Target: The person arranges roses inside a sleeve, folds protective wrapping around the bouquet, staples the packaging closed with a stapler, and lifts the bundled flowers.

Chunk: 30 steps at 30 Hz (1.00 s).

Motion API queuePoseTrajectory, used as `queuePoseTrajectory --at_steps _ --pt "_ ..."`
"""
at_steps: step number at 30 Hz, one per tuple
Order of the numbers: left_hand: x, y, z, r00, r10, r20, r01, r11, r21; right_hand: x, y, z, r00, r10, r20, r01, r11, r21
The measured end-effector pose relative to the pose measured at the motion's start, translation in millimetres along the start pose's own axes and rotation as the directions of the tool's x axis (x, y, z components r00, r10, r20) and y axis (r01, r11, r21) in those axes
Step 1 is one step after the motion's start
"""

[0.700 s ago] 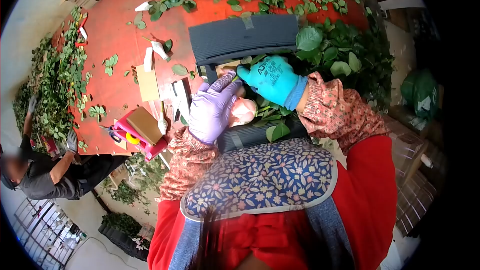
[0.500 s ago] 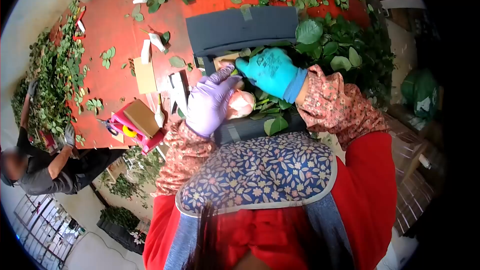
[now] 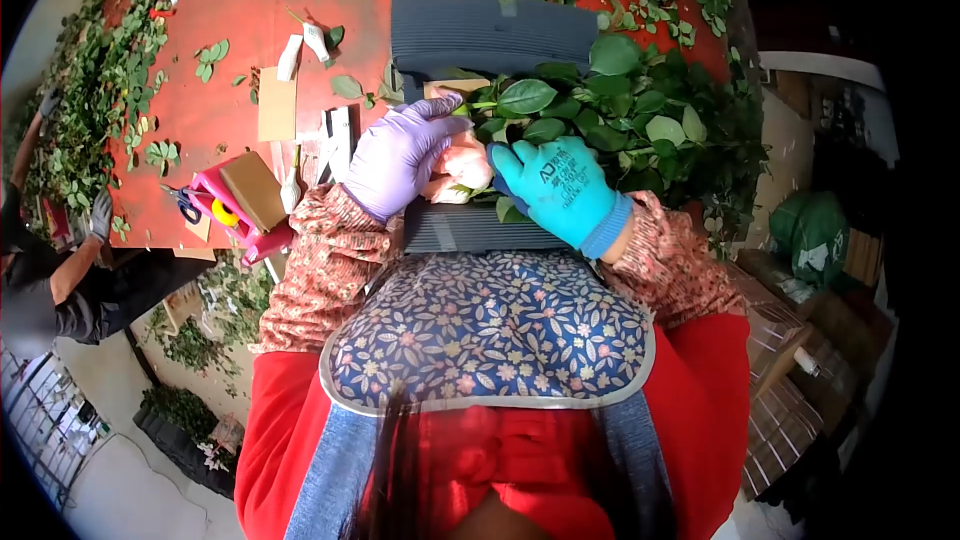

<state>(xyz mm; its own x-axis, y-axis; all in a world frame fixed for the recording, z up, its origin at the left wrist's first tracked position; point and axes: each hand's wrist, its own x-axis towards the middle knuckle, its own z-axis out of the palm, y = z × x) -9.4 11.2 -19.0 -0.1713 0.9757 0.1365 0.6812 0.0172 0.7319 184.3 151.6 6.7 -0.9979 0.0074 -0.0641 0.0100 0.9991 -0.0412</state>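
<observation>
My left hand (image 3: 405, 152), in a purple glove, curls round the pale pink roses (image 3: 463, 162) at the left end of the bundle. My right hand (image 3: 505, 175), in a turquoise glove, is just right of the blossoms, its fingers bent near the stems; what is between them is hidden. The roses lie on dark corrugated sheeting (image 3: 490, 32), which shows above and below them. Their leafy stems (image 3: 640, 120) stretch to the right. A bit of brown cardboard (image 3: 455, 88) shows above my left fingers.
On the red table (image 3: 225, 20) are a pink holder (image 3: 235, 208) with a brown block, scissors (image 3: 185, 202), a cardboard piece (image 3: 277, 105), white-wrapped buds (image 3: 315, 40) and loose leaves. A co-worker's gloved hand (image 3: 101, 215) is at the left edge, by a leafy pile (image 3: 85, 110).
My right hand has moved down from the top of the bundle to beside the blossoms, uncovering leaves and stems. My left hand has shifted slightly left and up. The view has also shifted.
</observation>
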Motion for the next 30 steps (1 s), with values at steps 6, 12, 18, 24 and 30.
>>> queuePoseTrajectory --at_steps 6,12,18,24,30 --pt "3.0 -40.8 20.2 0.985 -0.169 0.029 0.168 0.924 -0.344 33.0 38.3 -7.9 0.999 0.031 -0.028 -0.03 0.999 0.032" --pt "16.8 -23.4 21.1 0.758 -0.523 0.39 0.403 -0.096 -0.91 80.7 66.2 -8.3 0.989 0.0 -0.147 0.011 0.998 0.069" --pt "13.3 -22.1 26.0 0.993 -0.105 -0.062 0.114 0.977 0.179 105.0 64.7 37.4 0.999 0.031 -0.045 -0.035 0.994 -0.107" --pt "8.6 -20.1 32.7 0.989 -0.104 -0.106 0.125 0.969 0.215 101.8 50.4 47.2 0.979 0.2 -0.034 -0.201 0.933 -0.3" --pt "16.2 -16.3 10.4 0.991 -0.125 -0.051 0.135 0.939 0.316 115.3 54.1 53.6 0.985 0.117 -0.13 -0.14 0.973 -0.186"
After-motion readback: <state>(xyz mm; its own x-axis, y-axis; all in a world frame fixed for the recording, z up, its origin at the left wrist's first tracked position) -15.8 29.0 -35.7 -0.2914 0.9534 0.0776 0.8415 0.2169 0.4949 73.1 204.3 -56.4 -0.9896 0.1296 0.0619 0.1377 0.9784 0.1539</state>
